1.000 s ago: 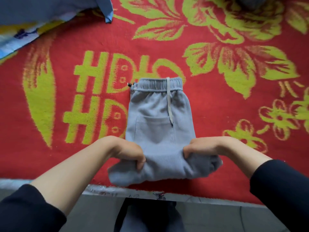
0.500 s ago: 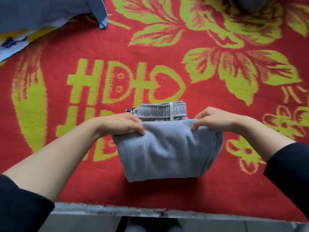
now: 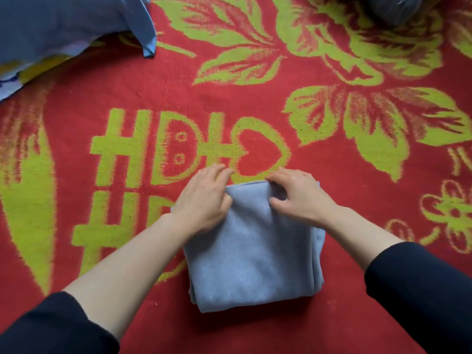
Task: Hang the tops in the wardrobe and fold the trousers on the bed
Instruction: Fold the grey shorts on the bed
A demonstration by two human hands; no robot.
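While both hands rest at its far edge, the grey-blue trousers (image 3: 252,251) lie folded into a thick, roughly square bundle on the red bed blanket (image 3: 332,190), just in front of the person and below the green lettering and heart woven into it. Several layers show along the bundle's right side and near corner.

The right hand (image 3: 298,198) sits on the far right part of the bundle. Its fingers (image 3: 274,178) are curled over the far fold and the thumb presses into the top layer, so a ridge of cloth is pinched between them.

The left hand (image 3: 204,200) covers the far left corner. Its thumb lies on the cloth, and its fingers (image 3: 219,172) are loosely bent and reach past the edge toward the blanket. They are blurred, and I cannot tell whether they grasp the corner or merely rest there.

Black sleeves (image 3: 421,290) cover both forearms up to about halfway.

At the top left a blue cloth (image 3: 63,21) lies on the blanket with a yellow, white and blue patterned fabric (image 3: 15,77) under it. At the top edge, well apart from the trousers, part of a dark grey bundle (image 3: 393,8) shows.
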